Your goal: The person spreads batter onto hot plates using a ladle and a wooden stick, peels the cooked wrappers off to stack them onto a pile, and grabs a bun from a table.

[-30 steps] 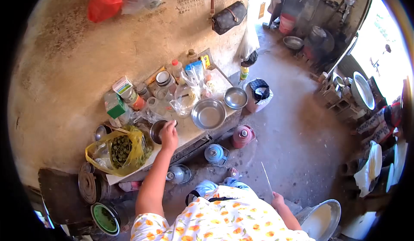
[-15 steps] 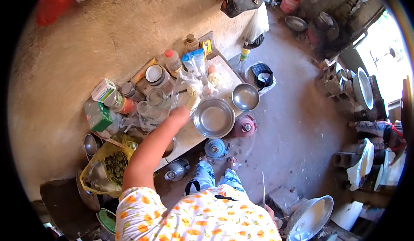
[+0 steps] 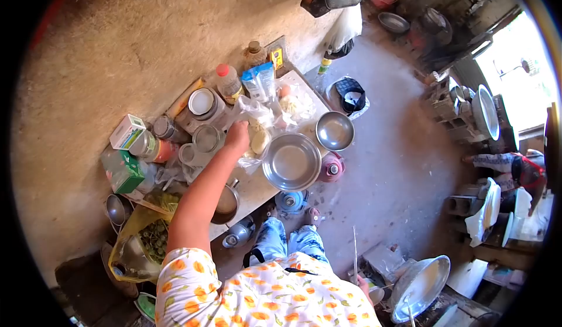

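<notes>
My left hand (image 3: 236,137) reaches over the table, fingers closed on a clear plastic bag (image 3: 253,112). Pale yellowish lumps (image 3: 259,138) show in the bag, just right of my fingers. Beside it stands a wide steel bowl (image 3: 291,162), with a smaller steel bowl (image 3: 335,131) at the table's corner. Low at my other side, my right hand (image 3: 364,286) is partly hidden by my shirt. It is closed around a long thin stick or blade (image 3: 355,254) that points upward; its exact kind is unclear. A large metal basin (image 3: 422,286) stands to its right.
Jars, a red-capped bottle (image 3: 228,81) and boxes line the wall side of the table (image 3: 252,193). A yellow bag of greens (image 3: 132,233) lies at the left. Thermos flasks (image 3: 332,168) stand on the floor by the table. Another person (image 3: 521,172) is at the far right.
My left hand has moved up toward the wall with the plastic bag, and the pale lumps show more plainly. The right hand still holds the thin object. The view has shifted slightly.
</notes>
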Motion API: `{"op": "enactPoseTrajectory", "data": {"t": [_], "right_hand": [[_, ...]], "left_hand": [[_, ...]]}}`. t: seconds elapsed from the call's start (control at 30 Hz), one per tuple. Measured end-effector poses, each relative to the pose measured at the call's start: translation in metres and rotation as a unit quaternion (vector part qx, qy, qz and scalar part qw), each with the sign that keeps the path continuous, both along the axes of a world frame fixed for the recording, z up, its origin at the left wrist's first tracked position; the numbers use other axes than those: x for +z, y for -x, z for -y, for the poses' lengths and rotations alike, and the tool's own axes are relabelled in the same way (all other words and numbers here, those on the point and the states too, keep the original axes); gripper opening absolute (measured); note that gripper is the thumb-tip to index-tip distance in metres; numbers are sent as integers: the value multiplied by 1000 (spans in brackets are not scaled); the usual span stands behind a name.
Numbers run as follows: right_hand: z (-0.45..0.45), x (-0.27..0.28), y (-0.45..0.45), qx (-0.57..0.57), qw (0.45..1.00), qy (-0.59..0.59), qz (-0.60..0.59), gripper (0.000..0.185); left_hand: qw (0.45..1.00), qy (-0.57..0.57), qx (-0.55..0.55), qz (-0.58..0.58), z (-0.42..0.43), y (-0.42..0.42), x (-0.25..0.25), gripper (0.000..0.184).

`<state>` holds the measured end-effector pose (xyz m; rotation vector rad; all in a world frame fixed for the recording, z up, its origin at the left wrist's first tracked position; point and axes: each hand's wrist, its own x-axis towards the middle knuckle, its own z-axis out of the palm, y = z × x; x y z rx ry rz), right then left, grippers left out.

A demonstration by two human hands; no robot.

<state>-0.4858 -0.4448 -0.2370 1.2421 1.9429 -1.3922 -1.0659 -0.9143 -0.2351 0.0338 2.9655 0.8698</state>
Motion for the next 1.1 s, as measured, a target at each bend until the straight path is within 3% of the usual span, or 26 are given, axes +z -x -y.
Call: {"op": "enactPoseTrajectory", "data": {"t": [0.13,0.2,0.23,0.27,0.3,0.4,0.5,0.53,0.77,0.83,0.93,1.1], "right_hand": [[10,25,-8,18,997,-49,50,59],[4,0,-41,46,997,-49,46,58],[6,-1,-44,35,996,-49,58,57],[8,-3,-47,24,996,-48,69,56],[6,-16,-59,59,994,-78,51,54],[7,-33,-62,110,987,-92,79,54],[4,-36,-49,-28,996,-3,87,53],[0,-59,-67,-71,997,31,29,53],[3,-40,-37,-61,998,20,-8,51],[8,-25,-22,-1,1000,-12,4,51],[7,-30,-21,-77,996,28,20,51],[11,-8,6,20,999,-32,24,53]], "left_hand": [[998,-68,-14,-14,-1,19,-11,28],[991,-91,-11,99,3,24,-19,29],[973,42,-81,214,-6,18,19,33],[919,174,-148,320,-11,12,40,37],[905,218,-171,322,-3,9,3,41],[908,239,-186,289,-10,-14,18,37],[909,287,-162,256,-20,-32,12,36],[908,289,-165,254,-21,-33,7,36],[910,312,-146,232,-26,-39,21,32],[906,319,-155,230,-25,-41,23,31],[934,290,-155,141,-18,-45,18,26],[956,260,-112,81,-16,-45,34,31]]}}
